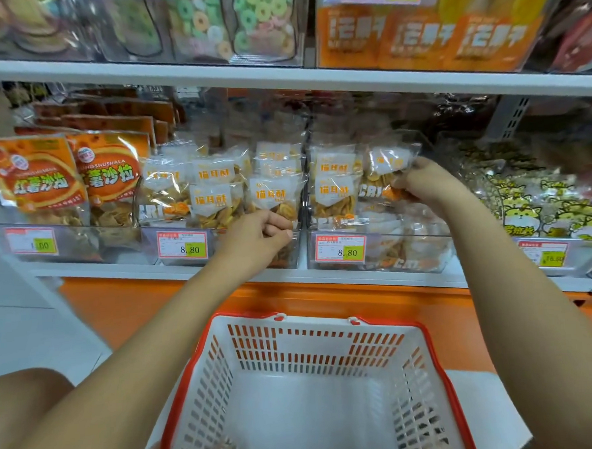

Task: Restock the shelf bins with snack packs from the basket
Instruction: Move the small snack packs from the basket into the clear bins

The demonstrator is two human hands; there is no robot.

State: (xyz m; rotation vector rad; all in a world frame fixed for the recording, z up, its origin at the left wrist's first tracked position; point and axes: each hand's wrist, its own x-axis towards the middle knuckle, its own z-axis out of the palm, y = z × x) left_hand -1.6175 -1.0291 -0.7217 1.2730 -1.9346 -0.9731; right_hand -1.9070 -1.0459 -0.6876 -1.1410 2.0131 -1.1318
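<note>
The white shelf carries clear bins side by side. Below it stands the white basket with a red rim, between the person's two forearms. In the left bin the left hand pinches the lower edge of a snack pack — fingers curled together. In the right bin the right hand grips another pack — fingers closed on its side.

1. Bright, even light; dim only beneath the shelf board above both hands.
2. Glare streaks the clear snack packs between left hand and right hand.
3. Yellow cartoon packs right of the right hand smear — motion blur.
4. Shelf lines bow — wide-angle distortion.
</note>
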